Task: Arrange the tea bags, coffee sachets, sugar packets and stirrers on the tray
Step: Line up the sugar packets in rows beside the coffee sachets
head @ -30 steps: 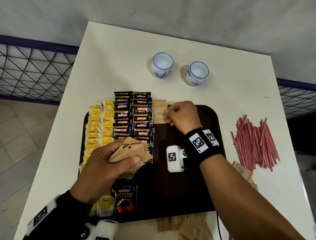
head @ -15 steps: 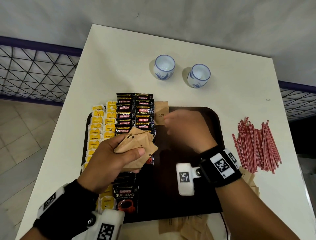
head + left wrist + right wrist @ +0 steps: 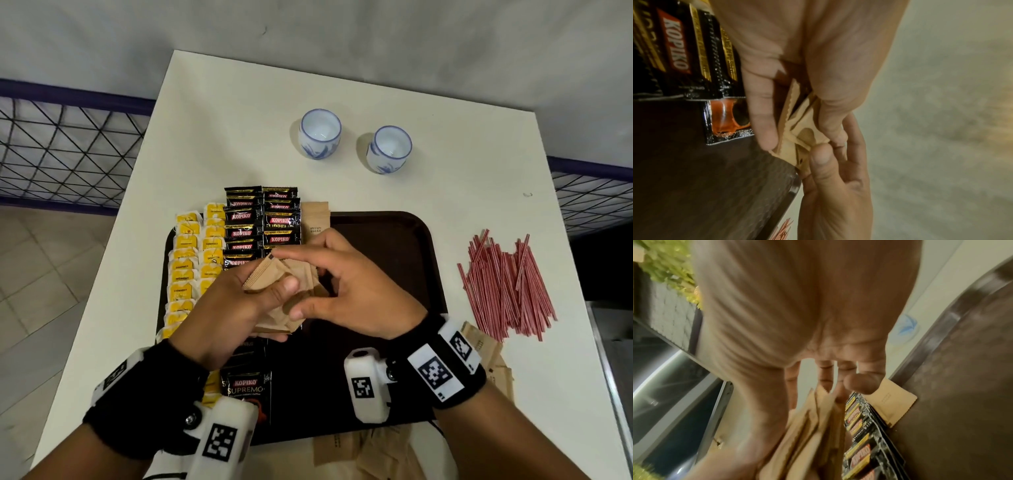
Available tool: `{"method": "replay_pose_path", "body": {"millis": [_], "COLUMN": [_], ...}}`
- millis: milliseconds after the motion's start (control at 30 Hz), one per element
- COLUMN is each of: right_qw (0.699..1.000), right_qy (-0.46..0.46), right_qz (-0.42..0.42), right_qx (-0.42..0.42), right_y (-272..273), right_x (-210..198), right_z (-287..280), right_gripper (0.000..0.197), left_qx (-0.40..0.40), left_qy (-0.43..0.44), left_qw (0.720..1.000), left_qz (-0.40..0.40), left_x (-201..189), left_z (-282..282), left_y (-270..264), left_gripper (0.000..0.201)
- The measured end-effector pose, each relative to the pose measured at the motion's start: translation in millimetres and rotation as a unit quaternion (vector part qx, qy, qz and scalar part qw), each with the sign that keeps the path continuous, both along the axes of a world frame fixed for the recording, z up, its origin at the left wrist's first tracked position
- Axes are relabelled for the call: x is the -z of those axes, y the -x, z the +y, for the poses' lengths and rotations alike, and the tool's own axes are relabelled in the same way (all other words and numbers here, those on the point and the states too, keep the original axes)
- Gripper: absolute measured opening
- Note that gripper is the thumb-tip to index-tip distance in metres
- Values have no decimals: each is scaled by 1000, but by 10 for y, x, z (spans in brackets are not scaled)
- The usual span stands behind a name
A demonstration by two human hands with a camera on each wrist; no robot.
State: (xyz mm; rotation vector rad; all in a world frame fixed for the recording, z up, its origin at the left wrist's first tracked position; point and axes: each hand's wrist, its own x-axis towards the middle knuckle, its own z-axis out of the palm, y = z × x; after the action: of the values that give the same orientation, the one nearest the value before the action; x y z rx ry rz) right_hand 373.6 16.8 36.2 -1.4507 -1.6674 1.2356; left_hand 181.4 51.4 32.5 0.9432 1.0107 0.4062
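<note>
Hands met over the middle of the dark tray, which lay on a white table. Left hand gripped a fanned bundle of brown sugar packets, thumb pressed on top and fingers curled beneath. Right hand reached into that bundle from the right; its thumb tip and fingers pinched the packets' edge, seen close in the left wrist view. One sugar packet already lay flat at the tray's far edge, just right of the coffee sachets. Those black sachets ran in two overlapping columns from far to near, the far ones overhanging the tray's rim. Left of them, yellow tea bags sat in two columns along the tray's left side. Right half of the tray showed bare dark surface. Red stirrers lay in a loose heap on the table, right of the tray and apart from it. More sugar packets lay on the table by the tray's near right corner and off its near edge. Two white cups with blue markings stood on the far part of the table, beyond the tray. Both wrists wore black bands with printed square markers.
</note>
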Motion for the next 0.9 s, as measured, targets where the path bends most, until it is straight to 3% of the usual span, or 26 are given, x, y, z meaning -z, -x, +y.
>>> {"method": "replay_pose_path", "body": {"millis": [133, 300, 533, 700, 767, 900], "right_qw": [998, 996, 986, 981, 967, 906], "right_qy": [-4, -11, -9, -2, 13, 68], "right_qz": [-47, -12, 27, 72, 106, 238], "right_qx": [36, 91, 167, 181, 233, 344], "right_y": [78, 92, 101, 73, 21, -168], "right_x": [26, 72, 111, 101, 118, 64], "right_z": [20, 45, 69, 83, 116, 155], "right_gripper": [68, 51, 19, 13, 13, 20], "left_qx": [11, 8, -12, 16, 17, -1], "left_qy": [27, 77, 30, -6, -13, -19], "left_qw": [1000, 996, 999, 1000, 1000, 999], "left_qz": [-7, -44, -6, 7, 15, 28], "left_x": [6, 60, 92, 62, 64, 91], "left_z": [18, 47, 9, 10, 20, 31], "left_y": [-29, 28, 15, 27, 51, 138], "left_gripper": [43, 42, 33, 34, 34, 32]}}
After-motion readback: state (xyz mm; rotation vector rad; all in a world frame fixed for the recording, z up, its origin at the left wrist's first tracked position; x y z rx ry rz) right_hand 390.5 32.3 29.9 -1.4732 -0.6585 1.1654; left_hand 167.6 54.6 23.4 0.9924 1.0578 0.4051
